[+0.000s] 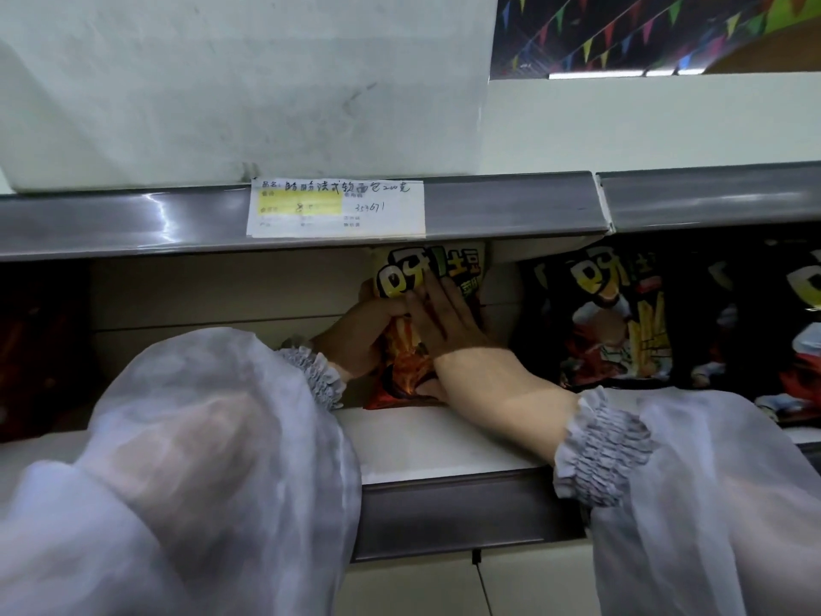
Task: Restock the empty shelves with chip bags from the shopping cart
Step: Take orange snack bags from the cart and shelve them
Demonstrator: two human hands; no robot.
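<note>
Sheer left sleeve and right sleeve, each with a gathered cuff, fill the lower foreground. Both arms reach across the white shelf board.

Task item: one orange chip bag. It stands upright at the rear of the shelf board, against the back panel, and its top reaches under the grey rail of the shelf above.

Left hand: fingers curl round the bag's left edge, thumb on the front face; it grips the bag.

Right hand: fingers lie straight and flat against the front of the bag, pressing it; the thumb rests near the bottom edge.

Adjacent items:
- Black chip bags stand upright just to the right.
- A handwritten price label is fixed to the rail.
- Dark red packs at far left are blurred.
</note>
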